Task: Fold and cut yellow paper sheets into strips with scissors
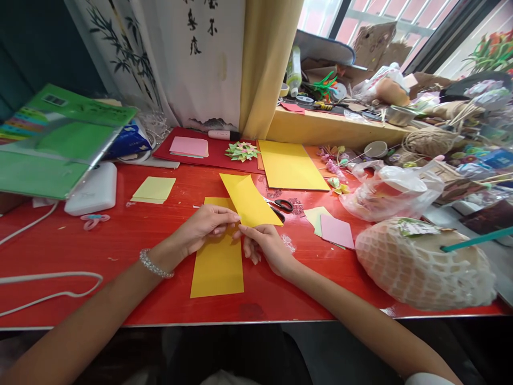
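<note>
Between my two hands is a strip of yellow paper (253,200), raised off the table and curving away from me. My left hand (210,224) pinches its near left corner between thumb and fingers. Close beside it, my right hand (269,245) grips the near edge, thumb on top and the other fingers curled below. Under my hands a second yellow paper strip (218,270) lies flat on the red table (156,291), partly covered by them. A pair of scissors with black handles (284,205) rests just behind the held paper, its blades partly hidden.
Yellow sheets (294,166) and a folded paper flower (242,151) lie at the back. Small paper squares (336,231) sit to the right, near a netted fruit (425,267) with a straw. A white power bank-like box (93,188) and green packet (60,141) stand left.
</note>
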Tool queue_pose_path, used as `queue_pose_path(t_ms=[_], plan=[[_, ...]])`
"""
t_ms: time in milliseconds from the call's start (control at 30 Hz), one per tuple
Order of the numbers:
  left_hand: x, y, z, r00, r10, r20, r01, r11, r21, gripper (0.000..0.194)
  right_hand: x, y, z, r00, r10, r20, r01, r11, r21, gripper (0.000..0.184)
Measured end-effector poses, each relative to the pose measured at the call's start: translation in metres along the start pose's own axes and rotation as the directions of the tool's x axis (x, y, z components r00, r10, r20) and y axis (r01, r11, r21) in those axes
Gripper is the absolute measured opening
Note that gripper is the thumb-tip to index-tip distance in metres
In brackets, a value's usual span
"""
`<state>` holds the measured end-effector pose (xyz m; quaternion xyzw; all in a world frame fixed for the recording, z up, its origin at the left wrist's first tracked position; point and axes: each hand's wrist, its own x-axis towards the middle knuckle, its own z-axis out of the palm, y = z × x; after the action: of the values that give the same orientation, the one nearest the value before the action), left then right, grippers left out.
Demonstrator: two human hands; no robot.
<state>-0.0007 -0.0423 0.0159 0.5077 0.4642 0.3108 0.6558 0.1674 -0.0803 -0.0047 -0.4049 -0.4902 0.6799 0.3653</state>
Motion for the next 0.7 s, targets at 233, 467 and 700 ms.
queue_pose_path(t_ms=[233,467,700], plan=[[0.003,-0.002,-0.004,0.998,0.008,-0.054,-0.013,0.996,-0.085,0.024,-0.005,0.000,0.006,1.000,0.025,-0.011,-0.025,0.999,0.030,0.037],[0.005,0.001,-0.005,0.989,0.037,-0.141,-0.060,0.985,-0.163,0.019,-0.008,0.005,0.008,0.999,0.005,0.036,-0.005,1.000,0.009,0.038],[0.012,-0.002,-0.017,0.971,0.074,-0.225,-0.120,0.972,-0.200,0.011,-0.015,0.004,0.016,0.999,0.023,0.042,-0.020,0.997,-0.080,0.040]])
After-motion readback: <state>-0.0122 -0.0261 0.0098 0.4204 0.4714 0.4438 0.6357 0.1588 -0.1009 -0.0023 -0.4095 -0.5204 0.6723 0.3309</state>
